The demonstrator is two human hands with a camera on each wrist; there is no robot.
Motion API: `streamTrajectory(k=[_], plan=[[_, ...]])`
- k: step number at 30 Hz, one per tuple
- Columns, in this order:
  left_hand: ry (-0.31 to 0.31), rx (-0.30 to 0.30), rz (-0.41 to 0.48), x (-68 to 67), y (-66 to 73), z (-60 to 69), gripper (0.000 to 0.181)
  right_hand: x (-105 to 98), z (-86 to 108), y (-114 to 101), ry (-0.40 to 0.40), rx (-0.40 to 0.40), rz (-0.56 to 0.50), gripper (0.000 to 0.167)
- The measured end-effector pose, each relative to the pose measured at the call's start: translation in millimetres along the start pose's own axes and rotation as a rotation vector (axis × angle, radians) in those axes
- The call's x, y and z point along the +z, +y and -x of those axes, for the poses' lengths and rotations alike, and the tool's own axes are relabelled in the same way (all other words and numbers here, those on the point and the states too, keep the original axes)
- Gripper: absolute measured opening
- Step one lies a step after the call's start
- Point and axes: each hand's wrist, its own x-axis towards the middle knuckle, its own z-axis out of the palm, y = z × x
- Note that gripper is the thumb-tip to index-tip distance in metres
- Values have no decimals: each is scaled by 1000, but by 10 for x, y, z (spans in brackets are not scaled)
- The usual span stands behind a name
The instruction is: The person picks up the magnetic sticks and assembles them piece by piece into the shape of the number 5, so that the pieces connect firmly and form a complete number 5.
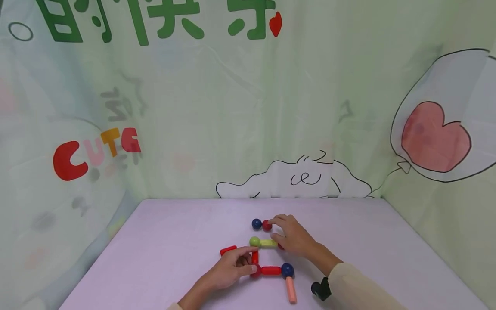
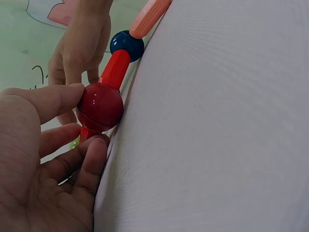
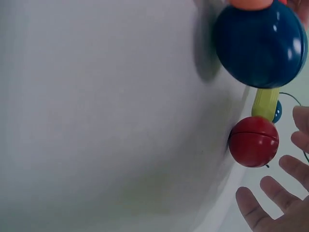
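My left hand [image 1: 232, 268] pinches a red ball [image 2: 100, 107] between thumb and fingers, at the corner of a joined figure of balls and rods. From that ball, one red rod [image 1: 271, 270] runs to a dark blue ball [image 1: 287, 270] bearing a salmon-pink rod [image 1: 291, 290]. Another red rod [image 1: 254, 257] leads up to a lime ball [image 1: 254, 241], then a yellow-green rod [image 1: 268, 243] and a second red ball [image 3: 254, 141]. My right hand [image 1: 293, 237] hovers beside that second ball, fingers spread and apart from it in the right wrist view.
At the back, a loose dark blue ball [image 1: 256, 224] and a red ball [image 1: 266, 225] sit side by side near my right fingertips. Left of the figure lies a separate red rod [image 1: 228, 249]. A printed curtain [image 1: 240, 107] hangs behind the pale table [image 1: 174, 232].
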Motion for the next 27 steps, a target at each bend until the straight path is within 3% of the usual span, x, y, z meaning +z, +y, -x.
streamTrajectory(k=[9, 20, 27], plan=[[-7, -47, 20, 18, 34, 1, 47, 33, -161, 60, -97, -46, 103, 46], [-2, -61, 27, 0, 17, -45, 46, 1, -281, 102, -170, 51, -5, 31], [-5, -72, 35, 8, 29, -20, 46, 22, -247, 130, -131, 76, 0, 30]])
